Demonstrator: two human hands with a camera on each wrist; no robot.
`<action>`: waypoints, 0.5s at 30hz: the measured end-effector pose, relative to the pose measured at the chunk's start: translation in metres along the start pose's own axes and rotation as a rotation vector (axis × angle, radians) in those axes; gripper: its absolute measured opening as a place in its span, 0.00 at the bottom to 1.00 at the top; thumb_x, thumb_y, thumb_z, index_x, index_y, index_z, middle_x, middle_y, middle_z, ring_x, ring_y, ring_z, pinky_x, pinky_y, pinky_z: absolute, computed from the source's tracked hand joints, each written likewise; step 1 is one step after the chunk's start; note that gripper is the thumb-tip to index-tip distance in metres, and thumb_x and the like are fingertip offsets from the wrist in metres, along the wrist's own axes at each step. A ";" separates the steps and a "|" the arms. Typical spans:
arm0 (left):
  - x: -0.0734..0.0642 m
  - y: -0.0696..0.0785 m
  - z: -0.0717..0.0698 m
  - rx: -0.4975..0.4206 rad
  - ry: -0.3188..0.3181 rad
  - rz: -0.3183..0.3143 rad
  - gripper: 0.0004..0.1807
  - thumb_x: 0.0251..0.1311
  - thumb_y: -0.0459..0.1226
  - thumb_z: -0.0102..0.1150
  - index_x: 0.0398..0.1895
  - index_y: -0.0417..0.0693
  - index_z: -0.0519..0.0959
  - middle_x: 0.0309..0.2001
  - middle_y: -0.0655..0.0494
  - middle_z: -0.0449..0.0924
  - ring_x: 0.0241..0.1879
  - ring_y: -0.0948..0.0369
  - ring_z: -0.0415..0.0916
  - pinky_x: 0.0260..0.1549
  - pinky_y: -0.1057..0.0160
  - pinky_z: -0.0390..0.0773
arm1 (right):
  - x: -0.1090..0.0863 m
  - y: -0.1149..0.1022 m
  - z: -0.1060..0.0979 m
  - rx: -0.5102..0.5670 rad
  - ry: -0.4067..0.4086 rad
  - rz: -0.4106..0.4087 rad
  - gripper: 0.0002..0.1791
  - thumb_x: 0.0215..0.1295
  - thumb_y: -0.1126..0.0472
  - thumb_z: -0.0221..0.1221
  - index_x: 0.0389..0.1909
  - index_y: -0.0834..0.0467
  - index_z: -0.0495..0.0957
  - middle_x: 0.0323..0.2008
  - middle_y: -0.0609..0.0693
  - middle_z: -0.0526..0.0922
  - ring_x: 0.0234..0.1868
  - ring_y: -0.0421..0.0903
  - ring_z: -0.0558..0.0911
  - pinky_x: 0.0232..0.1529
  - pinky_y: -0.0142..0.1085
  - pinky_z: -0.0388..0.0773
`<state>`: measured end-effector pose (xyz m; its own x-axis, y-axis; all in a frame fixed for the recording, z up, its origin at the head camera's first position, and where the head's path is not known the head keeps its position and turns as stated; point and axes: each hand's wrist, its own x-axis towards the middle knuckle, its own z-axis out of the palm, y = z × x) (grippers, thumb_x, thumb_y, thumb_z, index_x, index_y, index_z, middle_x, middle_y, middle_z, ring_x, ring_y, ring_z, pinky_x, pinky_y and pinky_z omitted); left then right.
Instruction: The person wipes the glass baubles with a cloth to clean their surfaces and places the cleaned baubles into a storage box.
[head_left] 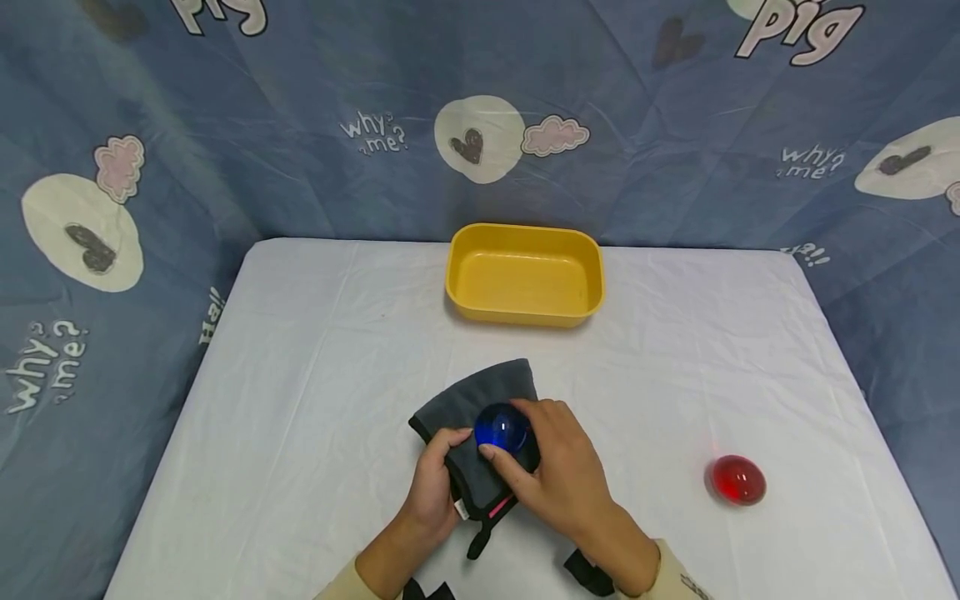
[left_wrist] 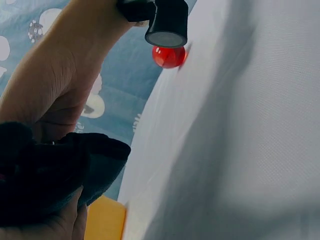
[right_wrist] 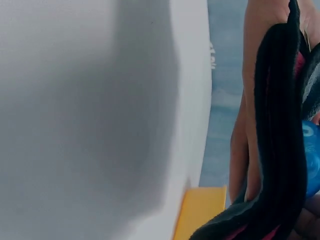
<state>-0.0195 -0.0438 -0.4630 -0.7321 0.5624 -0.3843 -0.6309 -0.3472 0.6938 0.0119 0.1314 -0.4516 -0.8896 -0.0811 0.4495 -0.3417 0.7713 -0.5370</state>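
Note:
A folded dark grey cloth (head_left: 480,479) with black edging, a hanging loop and a small white tag is held up over the table. My left hand (head_left: 433,479) grips its left side, thumb on top and fingers underneath. Against the cloth's upper face sits a shiny blue ball (head_left: 498,427), which my right hand (head_left: 562,467) pinches between thumb and fingers. In the right wrist view, the cloth (right_wrist: 277,130) is seen edge-on, with pink showing in its folds and the ball (right_wrist: 312,155) partly hidden behind it.
A yellow rectangular tub (head_left: 525,287) stands at the far edge of the white-covered table (head_left: 315,400). To the right of my hands lies a shiny red ball (head_left: 738,480). Blue printed fabric (head_left: 360,183) hangs around the table's back and sides.

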 end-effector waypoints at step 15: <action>-0.003 0.001 0.002 -0.017 -0.008 0.001 0.27 0.75 0.44 0.35 0.66 0.34 0.65 0.53 0.54 0.79 0.52 0.62 0.80 0.54 0.63 0.81 | 0.002 -0.004 -0.002 -0.002 0.012 0.010 0.33 0.72 0.34 0.59 0.55 0.62 0.80 0.42 0.52 0.84 0.41 0.45 0.78 0.37 0.40 0.82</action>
<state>-0.0173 -0.0445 -0.4601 -0.7308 0.5680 -0.3787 -0.6344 -0.3603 0.6839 0.0126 0.1293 -0.4468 -0.8892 -0.0662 0.4527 -0.3323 0.7734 -0.5398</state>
